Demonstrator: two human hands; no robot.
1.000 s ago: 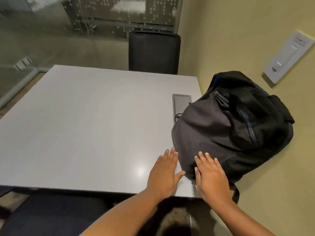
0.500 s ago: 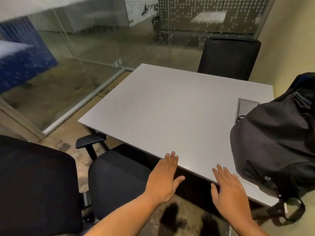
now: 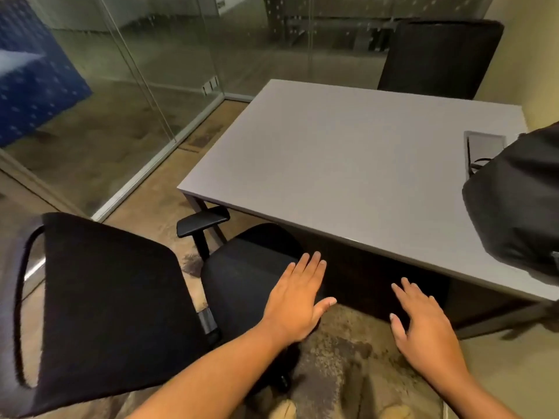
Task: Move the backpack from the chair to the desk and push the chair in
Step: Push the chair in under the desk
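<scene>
Hands had left the backpack (image 3: 514, 213), which sat on the desk (image 3: 348, 164) at its right end, and both the left hand (image 3: 295, 300) and right hand (image 3: 423, 328) hovered with fingers spread, holding nothing, toward the chair (image 3: 242, 279), which likely needed pushing in next.

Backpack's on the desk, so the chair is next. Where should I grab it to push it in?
Judging from its pose, grip the top edge of the chair's backrest, coming from behind it on the left. The seat already points under the desk, so a forward push should roll it in. Both the left hand and right hand are empty.
</scene>
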